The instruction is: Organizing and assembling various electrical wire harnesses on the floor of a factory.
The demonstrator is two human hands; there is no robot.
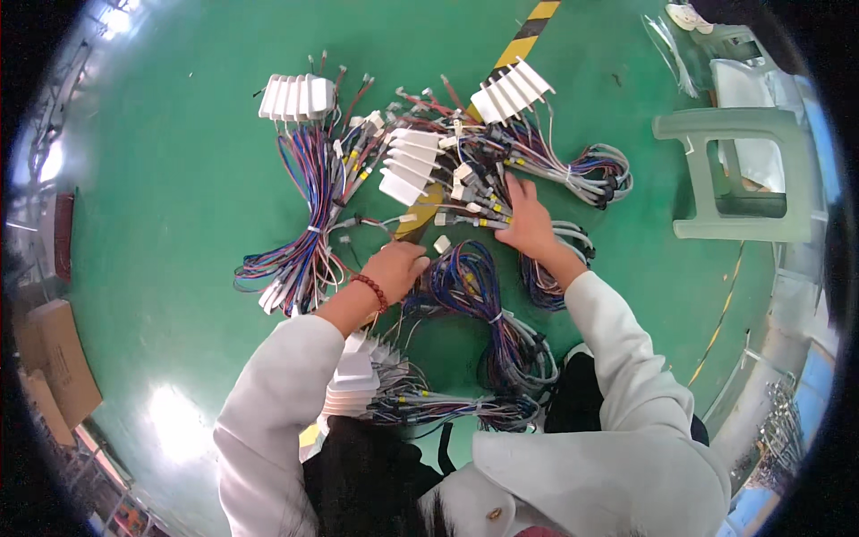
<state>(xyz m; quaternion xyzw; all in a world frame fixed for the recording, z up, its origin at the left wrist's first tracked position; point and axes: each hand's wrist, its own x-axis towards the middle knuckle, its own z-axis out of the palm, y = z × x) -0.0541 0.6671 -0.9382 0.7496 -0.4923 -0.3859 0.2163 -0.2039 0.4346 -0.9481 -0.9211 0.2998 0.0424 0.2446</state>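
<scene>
Several bundled wire harnesses with white plastic housings lie on the green floor. My right hand (530, 222) grips the middle harness (490, 213), thumb and fingers around its grey cables beside the pale connectors. That harness ends in a row of white housings (412, 166) on its left. My left hand (396, 268), with a red bead bracelet at the wrist, has its fingers curled down beside a looped blue and purple harness (467, 276). What those fingertips hold is hidden. Left of it lies another tied harness (315, 197) with white housings (298, 97) at its top.
Another harness (573, 174) lies at the upper right, and one (447, 407) near my knees. A pale green stool (787, 134) stands at the right. Cardboard (58, 358) is at the far left. Yellow and black tape (526, 40) crosses the floor.
</scene>
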